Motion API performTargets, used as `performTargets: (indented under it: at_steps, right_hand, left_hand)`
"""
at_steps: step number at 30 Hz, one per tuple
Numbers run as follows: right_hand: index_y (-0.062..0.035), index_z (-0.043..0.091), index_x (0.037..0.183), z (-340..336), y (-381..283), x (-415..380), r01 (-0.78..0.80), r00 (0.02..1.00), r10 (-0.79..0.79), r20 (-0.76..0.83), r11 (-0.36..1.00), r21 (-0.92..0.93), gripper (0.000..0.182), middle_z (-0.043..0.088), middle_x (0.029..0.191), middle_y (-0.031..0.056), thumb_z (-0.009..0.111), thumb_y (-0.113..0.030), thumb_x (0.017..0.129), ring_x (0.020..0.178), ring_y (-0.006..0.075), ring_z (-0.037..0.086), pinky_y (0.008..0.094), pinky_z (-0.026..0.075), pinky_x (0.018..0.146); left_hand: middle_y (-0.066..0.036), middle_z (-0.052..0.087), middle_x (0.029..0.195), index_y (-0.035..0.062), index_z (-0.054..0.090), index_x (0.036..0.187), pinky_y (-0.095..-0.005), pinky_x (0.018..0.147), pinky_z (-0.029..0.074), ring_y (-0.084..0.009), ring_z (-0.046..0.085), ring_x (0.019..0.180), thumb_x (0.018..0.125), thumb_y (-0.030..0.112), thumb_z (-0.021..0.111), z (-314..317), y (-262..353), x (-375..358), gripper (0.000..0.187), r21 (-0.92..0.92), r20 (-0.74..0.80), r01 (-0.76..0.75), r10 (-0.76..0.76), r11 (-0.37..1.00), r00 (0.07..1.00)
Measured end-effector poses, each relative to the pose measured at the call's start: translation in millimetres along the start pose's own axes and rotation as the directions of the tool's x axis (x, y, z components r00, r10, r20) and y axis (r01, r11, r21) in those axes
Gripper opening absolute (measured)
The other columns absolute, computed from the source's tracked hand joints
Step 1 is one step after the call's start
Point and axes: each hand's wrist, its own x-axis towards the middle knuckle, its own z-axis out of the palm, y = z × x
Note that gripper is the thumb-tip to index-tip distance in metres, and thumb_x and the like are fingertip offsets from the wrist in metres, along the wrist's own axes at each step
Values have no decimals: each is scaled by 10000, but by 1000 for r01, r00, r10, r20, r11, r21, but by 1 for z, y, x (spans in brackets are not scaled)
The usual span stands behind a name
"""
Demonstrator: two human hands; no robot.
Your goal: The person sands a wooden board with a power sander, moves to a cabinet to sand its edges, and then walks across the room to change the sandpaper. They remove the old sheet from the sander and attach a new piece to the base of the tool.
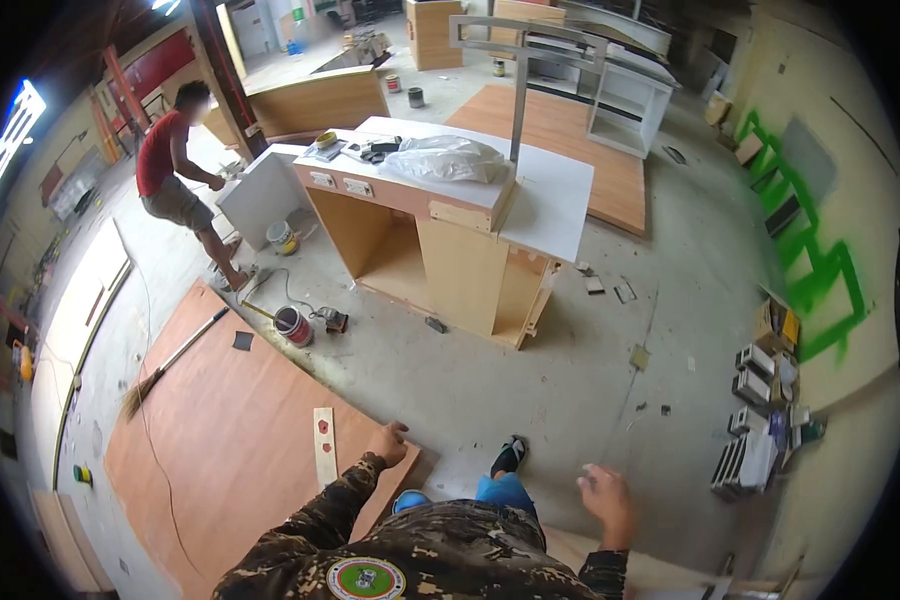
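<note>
My left hand (390, 443) hangs above the corner of a large reddish plywood sheet (220, 400), fingers loosely bent and apart, with nothing visible in it. Beside it on the sheet lies a pale wooden strip (324, 445) with two red marks. On my other side, my right hand (607, 500) is held out over the concrete floor, fingers loosely bent and empty. Ahead stands an unfinished wooden counter (450, 265) with a white top and open compartments. A crumpled plastic sheet (445, 158) lies on top of it.
A person in a red shirt (165, 155) bends over a white panel (265, 195) at left. A broom (175, 360), a red paint can (293, 326) and a corded power tool (332, 319) lie or stand nearby. Stacked cans (750, 390) line the right wall.
</note>
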Motion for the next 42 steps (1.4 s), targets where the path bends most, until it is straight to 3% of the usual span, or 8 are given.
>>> performTargets:
  at_steps: [4,11,19,23,27,30,35,42]
  right_hand:
    - [-74,649,1230,-29,-12,78,0,931,41,363,994,-112,414,676,1159,191,700,-240,853,1097,383,621,453,501,924]
    - [-73,625,1283,-55,12,193,88,915,-31,403,988,-124,490,660,1199,199,717,-250,836,1097,380,615,439,496,922]
    - [-25,648,1245,-52,-32,298,-52,931,171,322,937,-347,497,678,1164,213,741,-261,817,1085,397,634,440,501,948]
    - [-30,625,1278,-32,-74,350,72,869,99,485,945,-320,518,668,1189,229,723,-294,844,1124,412,617,448,489,978]
    - [-24,633,1254,-26,-163,409,94,851,56,522,963,-255,475,675,1151,238,716,-271,857,1102,412,625,454,499,945]
    - [-14,624,1249,-25,-194,440,17,823,5,568,999,-33,455,630,1258,226,684,-266,875,1149,410,598,455,485,977]
    - [-3,635,1214,-23,-215,477,169,844,-40,534,966,-195,420,649,1181,246,679,-258,883,1092,426,612,466,494,942]
    - [-2,638,1208,-15,-238,521,191,855,-82,512,968,-163,408,655,1174,235,664,-255,889,1092,422,610,471,492,933]
  left_hand:
    - [-175,732,916,61,658,1172,-419,859,562,-344,707,930,808,220,699,-36,101,36,399,-21,12,47,-47,999,999]
    - [-186,694,1052,59,614,1188,-446,868,521,-357,661,998,837,281,726,-74,219,152,431,-88,-150,-217,202,972,968]
    - [-202,581,1197,64,601,1188,-463,988,444,-382,545,1150,834,196,732,-191,335,319,400,-3,-531,-569,481,822,698]
    - [-264,458,1327,13,543,1263,-557,1101,327,-453,429,1256,827,204,741,-241,355,408,515,200,-677,-473,470,858,566]
    - [-283,317,1524,-42,392,1453,-602,1183,185,-442,225,1468,895,375,662,-264,363,463,747,259,-575,-394,468,882,671]
    - [-201,262,1601,-29,321,1509,-620,1190,134,-396,147,1513,921,483,580,-228,357,491,821,402,-101,-453,530,796,842]
    - [-169,209,1627,80,316,1546,-783,1082,136,-435,84,1514,914,491,577,-199,349,481,798,367,-111,-522,593,770,798]
    - [-195,156,1639,92,281,1564,-801,1060,146,-473,78,1503,909,518,571,-191,345,468,834,259,-53,-545,575,798,816]
